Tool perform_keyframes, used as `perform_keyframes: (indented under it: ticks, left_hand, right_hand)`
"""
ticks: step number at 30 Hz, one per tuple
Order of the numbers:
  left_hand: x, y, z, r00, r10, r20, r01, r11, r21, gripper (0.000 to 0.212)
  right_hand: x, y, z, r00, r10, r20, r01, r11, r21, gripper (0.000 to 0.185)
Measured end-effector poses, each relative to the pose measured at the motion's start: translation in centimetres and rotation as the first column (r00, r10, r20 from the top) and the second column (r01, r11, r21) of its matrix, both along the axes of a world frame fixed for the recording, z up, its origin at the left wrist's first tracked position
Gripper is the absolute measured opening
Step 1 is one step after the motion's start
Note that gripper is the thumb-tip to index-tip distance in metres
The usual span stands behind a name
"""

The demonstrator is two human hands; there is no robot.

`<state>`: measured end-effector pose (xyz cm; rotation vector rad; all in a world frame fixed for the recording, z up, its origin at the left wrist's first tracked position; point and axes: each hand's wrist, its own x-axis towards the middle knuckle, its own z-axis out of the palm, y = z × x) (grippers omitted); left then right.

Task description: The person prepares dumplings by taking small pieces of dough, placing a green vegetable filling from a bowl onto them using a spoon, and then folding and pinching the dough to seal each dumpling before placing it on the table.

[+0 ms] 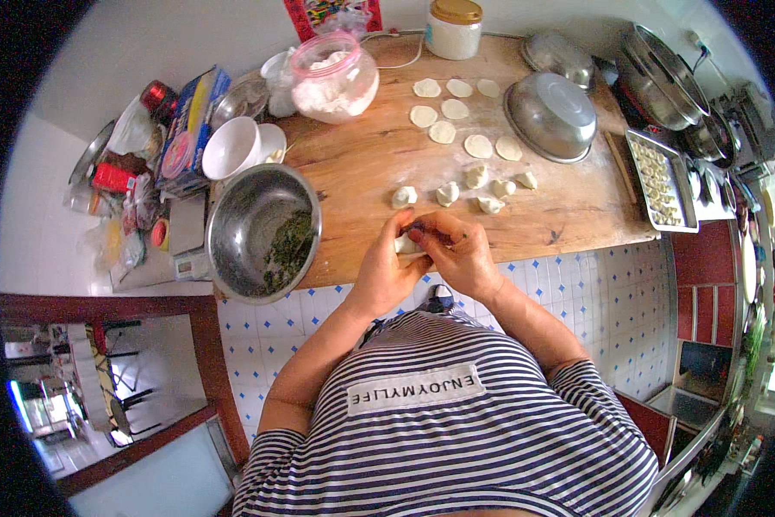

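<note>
Both hands meet at the front edge of the wooden table. My left hand [385,268] cups a dough wrapper [405,245] from the left and below. The fingers of my right hand [462,252] press on the same wrapper's edge from the right; the fingers hide most of it. Just beyond the hands stand several folded dumplings [447,193] on the floured wood. Farther back lie several flat round wrappers [478,147]. To the left, a steel mixing bowl [239,213] holds a dark green chopped filling [290,252].
A glass jar of flour [336,84] and a gold-lidded jar [453,32] stand at the back. An upturned steel bowl [552,116] sits back right, near a tray [662,181] of small dumplings. White bowls [231,148] and a kitchen scale [190,265] crowd the left.
</note>
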<state>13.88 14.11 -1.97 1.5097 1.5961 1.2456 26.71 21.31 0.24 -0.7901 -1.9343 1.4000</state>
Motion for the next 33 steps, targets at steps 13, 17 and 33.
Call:
perform_keyframes:
  ticks: [13, 17, 33]
  left_hand:
    - [3.5, 20.3, -3.7, 0.908, 0.003, -0.418, 0.004, 1.000, 0.017, 0.029]
    - [5.1, 26.1, -5.8, 0.788, -0.003, -0.616, -0.030, 0.999, -0.043, 0.026]
    - [2.0, 16.7, -2.9, 0.988, 0.138, -0.074, -0.109, 0.946, 0.307, 0.015]
  right_hand:
    - [15.2, 13.7, -7.1, 0.756, -0.608, 0.242, 0.526, 0.785, 0.327, 0.014]
    - [17.3, 16.3, -7.4, 0.649, -0.638, 0.414, 0.476, 0.765, 0.434, 0.022]
    - [10.0, 14.5, -4.2, 0.928, -0.360, 0.092, 0.330, 0.912, 0.243, 0.030]
